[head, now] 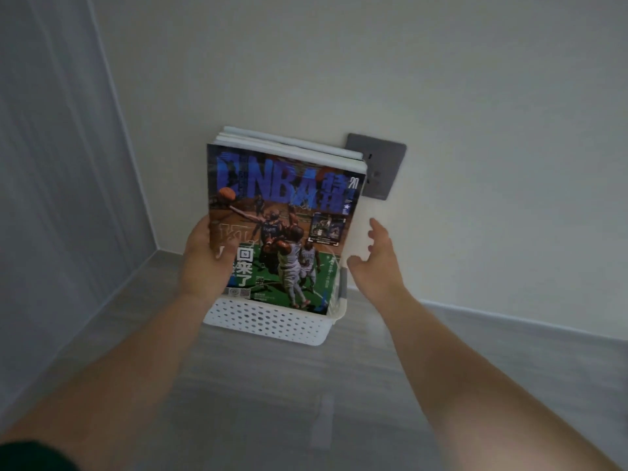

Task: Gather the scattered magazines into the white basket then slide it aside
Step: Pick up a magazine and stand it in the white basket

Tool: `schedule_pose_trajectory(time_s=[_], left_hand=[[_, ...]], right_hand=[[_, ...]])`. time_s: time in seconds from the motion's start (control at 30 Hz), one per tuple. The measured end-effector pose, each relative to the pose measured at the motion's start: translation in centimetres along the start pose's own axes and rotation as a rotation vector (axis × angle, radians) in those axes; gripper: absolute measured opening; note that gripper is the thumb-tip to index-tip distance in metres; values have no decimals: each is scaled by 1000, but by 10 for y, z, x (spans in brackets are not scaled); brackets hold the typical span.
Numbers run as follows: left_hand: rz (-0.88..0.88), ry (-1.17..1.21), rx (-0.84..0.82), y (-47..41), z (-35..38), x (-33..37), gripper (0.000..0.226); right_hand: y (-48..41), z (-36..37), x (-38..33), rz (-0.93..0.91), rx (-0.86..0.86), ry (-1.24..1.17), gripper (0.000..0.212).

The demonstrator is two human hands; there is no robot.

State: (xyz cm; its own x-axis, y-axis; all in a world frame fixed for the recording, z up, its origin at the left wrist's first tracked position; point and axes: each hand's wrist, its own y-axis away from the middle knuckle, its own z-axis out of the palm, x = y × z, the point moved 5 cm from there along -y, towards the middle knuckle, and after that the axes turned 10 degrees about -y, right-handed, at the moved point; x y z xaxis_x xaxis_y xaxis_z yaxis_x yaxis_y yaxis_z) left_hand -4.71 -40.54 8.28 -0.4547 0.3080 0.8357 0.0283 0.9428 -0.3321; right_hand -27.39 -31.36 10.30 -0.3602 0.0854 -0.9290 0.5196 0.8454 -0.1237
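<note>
Seen from the person's own eyes, looking down into a room corner. Closest to the viewer, a left forearm (pixel 129 375) and a right forearm (pixel 465 372), both bare, reach forward over a pale grey wood-look floor (pixel 272 402). Further on, the left hand (pixel 200 263) grips the left edge of a stack of magazines (pixel 285 205). Its thumb lies flat across the front cover, and its fingers are hidden behind the stack, so their pose cannot be told. The right hand (pixel 377 260) is held just beside the right edge of the stack. Its fingers are spread and loosely bent, its thumb points toward the magazines, and it holds nothing. Whether it touches the stack cannot be told. The magazines stand upright with their lower ends inside the white basket (pixel 268 322), a low plastic basket with rows of small holes that sits on the floor close to the wall. The front cover shows basketball players on a green and orange court under large blue letters reading NBA, with Chinese characters beside and below. White page edges of several more magazines show behind its top. Beyond the stack rises an off-white wall (pixel 475 96) carrying a grey socket plate (pixel 384 161), partly hidden by the stack's top right corner. A second, bluish-grey wall (pixel 51 164) runs along the left.
</note>
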Motion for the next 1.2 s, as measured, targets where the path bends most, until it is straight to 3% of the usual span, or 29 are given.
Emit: schedule_pose_trajectory(time_s=[0.13,0.27,0.33,0.6,0.9,1.03,1.17,1.2], left_hand=[[-51,-157,-9,55,7,9,36],[-112,-105,-288,128,46,44,22],[-124,-31,-403,164,65,68,16],[-66,39,-543,294,150,159,16],[24,-138,-752,416,278,224,17],[51,-195,-794,443,324,247,22],[44,-281,-832,446,373,256,19],[48,-322,-836,445,386,256,33]], right_hand=[[37,-42,25,46,37,151,49],[84,-89,42,75,45,171,35],[109,-120,50,57,74,227,37],[199,-303,120,86,170,377,40],[293,-507,254,405,326,672,35],[321,-542,306,536,203,776,51],[323,-545,325,477,125,842,60],[323,-545,327,460,132,846,60]])
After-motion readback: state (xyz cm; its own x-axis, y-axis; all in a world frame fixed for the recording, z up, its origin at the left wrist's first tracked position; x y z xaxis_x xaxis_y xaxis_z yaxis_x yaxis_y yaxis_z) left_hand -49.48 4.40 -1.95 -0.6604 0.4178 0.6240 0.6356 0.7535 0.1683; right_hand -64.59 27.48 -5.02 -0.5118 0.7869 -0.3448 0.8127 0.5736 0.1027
